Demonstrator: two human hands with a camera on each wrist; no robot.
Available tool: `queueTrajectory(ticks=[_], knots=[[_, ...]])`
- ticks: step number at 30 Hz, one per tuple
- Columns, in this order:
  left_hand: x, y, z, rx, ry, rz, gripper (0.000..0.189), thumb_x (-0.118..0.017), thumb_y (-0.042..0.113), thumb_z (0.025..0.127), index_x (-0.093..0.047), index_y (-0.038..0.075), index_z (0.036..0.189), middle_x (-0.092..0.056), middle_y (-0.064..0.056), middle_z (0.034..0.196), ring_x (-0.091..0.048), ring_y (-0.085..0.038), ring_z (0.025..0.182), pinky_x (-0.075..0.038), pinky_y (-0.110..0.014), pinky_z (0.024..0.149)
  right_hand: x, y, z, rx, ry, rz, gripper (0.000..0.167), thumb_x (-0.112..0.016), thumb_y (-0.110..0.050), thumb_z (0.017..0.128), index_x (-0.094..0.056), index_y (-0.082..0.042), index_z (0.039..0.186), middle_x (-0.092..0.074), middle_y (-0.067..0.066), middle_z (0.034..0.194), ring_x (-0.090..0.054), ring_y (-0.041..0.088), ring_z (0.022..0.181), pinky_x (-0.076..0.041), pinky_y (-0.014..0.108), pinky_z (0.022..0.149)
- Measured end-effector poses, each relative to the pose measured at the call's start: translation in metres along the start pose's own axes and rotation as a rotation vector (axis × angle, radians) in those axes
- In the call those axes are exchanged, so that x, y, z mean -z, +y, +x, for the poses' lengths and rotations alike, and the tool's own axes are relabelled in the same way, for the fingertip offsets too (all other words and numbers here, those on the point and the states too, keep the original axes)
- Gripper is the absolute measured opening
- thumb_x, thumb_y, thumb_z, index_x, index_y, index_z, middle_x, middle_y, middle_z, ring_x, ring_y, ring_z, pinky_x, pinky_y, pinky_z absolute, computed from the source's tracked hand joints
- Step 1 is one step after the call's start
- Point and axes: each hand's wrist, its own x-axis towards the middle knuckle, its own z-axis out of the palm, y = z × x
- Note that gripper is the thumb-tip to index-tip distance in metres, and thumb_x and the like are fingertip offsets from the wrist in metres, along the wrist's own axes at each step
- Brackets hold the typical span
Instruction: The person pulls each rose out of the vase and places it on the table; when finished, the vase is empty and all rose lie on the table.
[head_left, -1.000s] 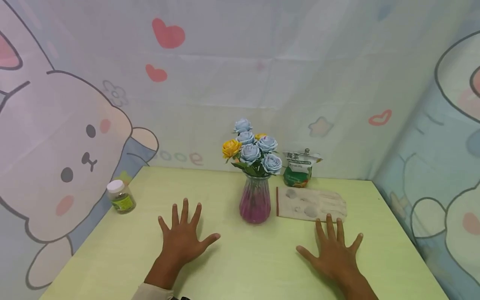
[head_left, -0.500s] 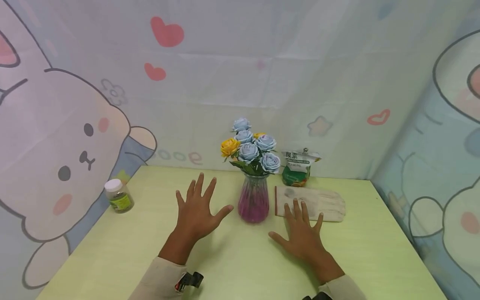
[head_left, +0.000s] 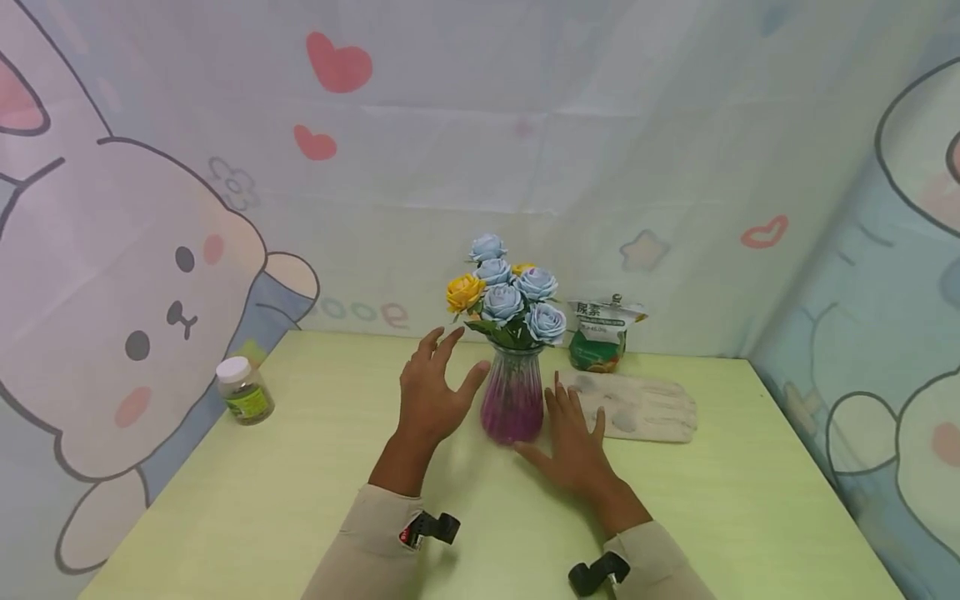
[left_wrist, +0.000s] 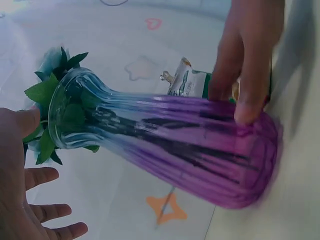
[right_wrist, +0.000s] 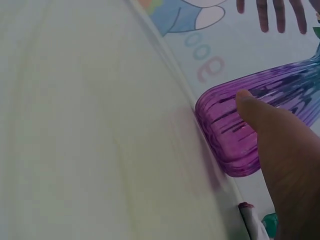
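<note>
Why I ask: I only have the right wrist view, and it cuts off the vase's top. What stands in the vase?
Observer: Blue and yellow roses; the head view shows them rising out of the vase.
Operator: Is the left hand gripping it? I only get fingertips.
Observer: No. In the left wrist view its thumb is spread away from its fingers, which are not curled round the vase.
Operator: Anything farther out on the left?
Observer: Yes, the head view has a white-lidded jar standing near the left edge of the table.
</note>
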Motion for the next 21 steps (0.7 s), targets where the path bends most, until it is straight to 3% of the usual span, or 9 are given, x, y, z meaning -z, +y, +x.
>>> queueTrajectory(ticks=[6, 11, 16, 21], knots=[[-0.014, 0.009, 0.007, 0.037, 0.04, -0.257, 0.059, -0.074, 0.036, 0.104, -0.062, 0.007, 0.154, -0.052, -0.022, 0.162, -0.053, -0.048, 0.148, -0.042, -0.074, 0.121, -0.003, -0.005, 0.007, -0.004, -0.009, 0.071, 0.112, -0.066, -0.073, 0.096, -0.025, -0.004, 0.174, -0.008, 0.014, 0.185, -0.017, 0.043, 0.171, 0.0, 0.089, 0.125], [-0.024, 0.014, 0.012, 0.062, 0.071, -0.435, 0.055, -0.073, 0.027, 0.105, -0.061, 0.002, 0.152, -0.053, -0.023, 0.158, -0.059, -0.045, 0.14, -0.046, -0.066, 0.121, -0.006, -0.004, 0.005, 0.003, -0.004, 0.118, 0.106, -0.07, -0.062, 0.098, -0.027, 0.0, 0.172, -0.026, 0.02, 0.181, -0.024, 0.043, 0.169, 0.001, 0.087, 0.126], [-0.028, 0.018, 0.015, 0.127, 0.074, -0.556, 0.057, -0.071, 0.028, 0.106, -0.055, 0.007, 0.157, -0.05, -0.019, 0.16, -0.061, -0.043, 0.14, -0.041, -0.073, 0.119, -0.01, -0.003, 0.003, 0.002, -0.016, 0.102, 0.102, -0.066, -0.062, 0.102, -0.024, -0.002, 0.174, -0.034, 0.016, 0.179, -0.024, 0.039, 0.17, 0.003, 0.086, 0.127], [-0.029, 0.019, 0.015, 0.12, 0.07, -0.584, 0.05, -0.069, 0.025, 0.107, -0.058, 0.01, 0.154, -0.047, -0.017, 0.162, -0.058, -0.041, 0.141, -0.041, -0.072, 0.117, -0.011, -0.004, 0.001, 0.006, -0.019, 0.081, 0.102, -0.062, -0.066, 0.103, -0.023, -0.004, 0.174, -0.035, 0.013, 0.179, -0.022, 0.037, 0.171, 0.001, 0.086, 0.127]])
